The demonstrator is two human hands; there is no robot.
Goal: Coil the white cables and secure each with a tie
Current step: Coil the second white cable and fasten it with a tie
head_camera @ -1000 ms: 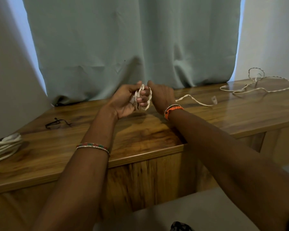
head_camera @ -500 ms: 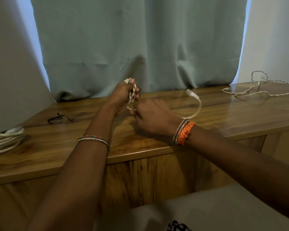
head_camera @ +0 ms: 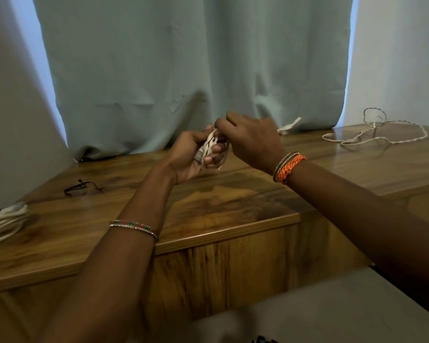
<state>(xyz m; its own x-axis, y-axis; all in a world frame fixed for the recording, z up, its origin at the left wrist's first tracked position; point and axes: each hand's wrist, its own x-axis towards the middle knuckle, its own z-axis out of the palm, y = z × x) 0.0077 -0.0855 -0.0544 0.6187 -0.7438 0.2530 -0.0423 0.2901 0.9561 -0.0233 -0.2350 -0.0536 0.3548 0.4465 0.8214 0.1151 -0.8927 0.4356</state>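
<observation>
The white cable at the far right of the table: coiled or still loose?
Loose. The white cable lies spread in open, irregular loops on the wooden table, apart from both hands, and no tie shows on it.

I see table [head_camera: 233, 201]: wood, glossy varnish, strong grain. Curtain [head_camera: 183, 58]: matt woven cloth, creased. Loose cable [head_camera: 372, 139]: white, twisted, looks matt. Wrist band [head_camera: 289, 168]: orange braided cord, I think.

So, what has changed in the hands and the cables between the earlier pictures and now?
The right hand rose from below the coil to its top, carrying the cable's free end up behind it. The left hand still grips the coil. The loose cable, black tie and finished bundle stayed put.
</observation>
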